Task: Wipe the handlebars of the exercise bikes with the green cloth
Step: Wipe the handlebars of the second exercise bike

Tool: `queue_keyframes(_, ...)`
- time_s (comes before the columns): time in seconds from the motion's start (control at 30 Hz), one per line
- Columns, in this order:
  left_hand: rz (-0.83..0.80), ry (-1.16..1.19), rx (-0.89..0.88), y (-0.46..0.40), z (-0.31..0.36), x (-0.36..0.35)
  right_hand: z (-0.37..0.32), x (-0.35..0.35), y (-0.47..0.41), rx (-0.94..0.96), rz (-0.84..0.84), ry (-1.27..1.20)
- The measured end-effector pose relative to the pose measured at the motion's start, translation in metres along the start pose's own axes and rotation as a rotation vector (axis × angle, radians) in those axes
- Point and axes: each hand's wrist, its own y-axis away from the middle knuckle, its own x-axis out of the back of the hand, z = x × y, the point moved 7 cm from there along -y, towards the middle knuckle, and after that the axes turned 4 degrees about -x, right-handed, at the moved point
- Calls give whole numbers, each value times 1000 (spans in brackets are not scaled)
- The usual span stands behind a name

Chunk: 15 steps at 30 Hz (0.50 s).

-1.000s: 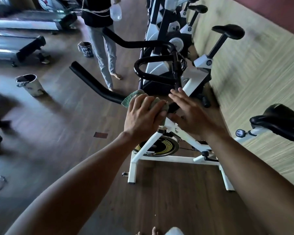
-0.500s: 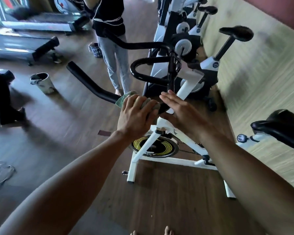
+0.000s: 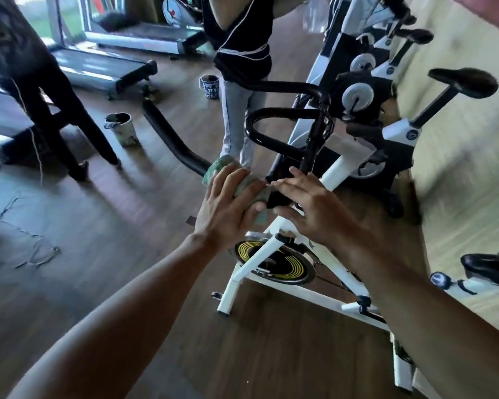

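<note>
The handlebar (image 3: 173, 139) runs up-left from mid-frame; the green cloth (image 3: 244, 187) is clamped around its near end by the left hand (image 3: 228, 208), the right hand (image 3: 308, 208) spread open beside.

text: none legible | bucket (image 3: 210, 87) print: blurred, unreadable

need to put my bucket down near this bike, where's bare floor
Bare wood floor lies left of the white bike frame, between it and the loose cord. More lies below the frame, toward the camera. It is crowded ahead: the pale bucket, a standing person's legs and the next bikes.
</note>
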Motion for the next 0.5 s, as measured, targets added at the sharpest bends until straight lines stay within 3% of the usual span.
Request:
queue_keyframes(0.23,138,-32,3,14,-38,-20,-5,1,0,96,192,-72)
queue_keyframes(0.5,674,-26,-77,19,-31,-39,-6,-17,13,282,529,-87)
